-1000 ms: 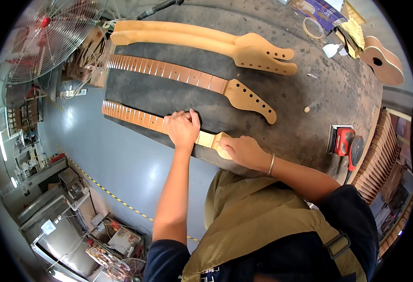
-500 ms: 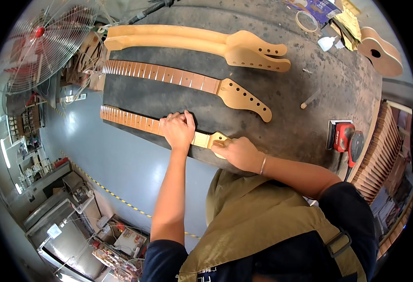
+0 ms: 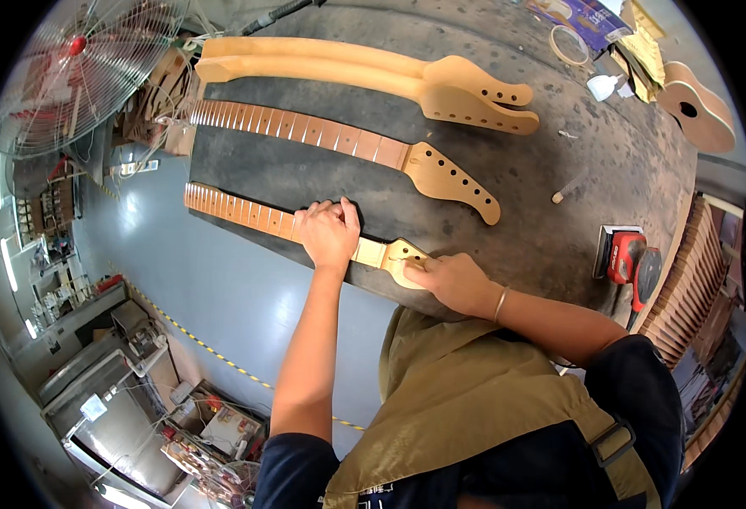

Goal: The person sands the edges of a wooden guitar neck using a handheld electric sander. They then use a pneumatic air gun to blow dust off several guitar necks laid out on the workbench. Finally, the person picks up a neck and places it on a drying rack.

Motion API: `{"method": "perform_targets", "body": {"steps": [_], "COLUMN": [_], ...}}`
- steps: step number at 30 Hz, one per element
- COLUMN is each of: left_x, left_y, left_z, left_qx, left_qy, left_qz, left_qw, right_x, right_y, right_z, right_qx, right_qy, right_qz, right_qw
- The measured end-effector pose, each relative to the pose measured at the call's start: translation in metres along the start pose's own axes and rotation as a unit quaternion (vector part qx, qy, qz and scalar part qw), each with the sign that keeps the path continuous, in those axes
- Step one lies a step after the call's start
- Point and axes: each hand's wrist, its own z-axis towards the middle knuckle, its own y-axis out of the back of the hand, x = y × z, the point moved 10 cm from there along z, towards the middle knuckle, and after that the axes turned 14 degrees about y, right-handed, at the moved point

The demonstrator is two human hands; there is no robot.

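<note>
Along the near edge of the dark bench lies a guitar neck [image 3: 245, 212] with a fretted fingerboard facing up and its headstock [image 3: 400, 254] to the right. My left hand [image 3: 329, 233] is closed over the fingerboard, pressing the neck to the bench. On the headstock's face rest the bunched fingers of my right hand [image 3: 458, 282]; whatever they pinch against the wood is hidden under them. Farther back lies a second fretted neck [image 3: 330, 136], face up. Behind that, two pale necks [image 3: 330, 68] lie side by side with their backs up.
A red and black sander [image 3: 625, 259] stands on the bench at the right. A tape roll [image 3: 568, 45], a small white bottle [image 3: 602, 86] and papers sit at the far right, near a guitar body [image 3: 699, 106]. A large fan [image 3: 78, 45] stands at the far left.
My right hand has slid a little to the right along the headstock, uncovering more of its face. My left hand keeps its hold on the neck. The whole view has shifted slightly.
</note>
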Motion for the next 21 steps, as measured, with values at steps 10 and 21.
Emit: {"method": "perform_targets", "body": {"steps": [10, 21], "left_x": [-0.001, -0.001], "left_y": [0.000, 0.000], "left_z": [0.001, -0.002], "left_qx": [0.009, -0.011], "left_qy": [-0.002, -0.012], "left_qz": [-0.001, -0.002], "left_qw": [1.000, 1.000], "right_x": [-0.026, -0.016], "right_y": [-0.019, -0.006], "right_z": [0.018, 0.019], "right_qx": [0.007, 0.067], "right_qy": [-0.109, -0.095], "right_qz": [0.149, 0.080], "right_qw": [0.983, 0.990]}}
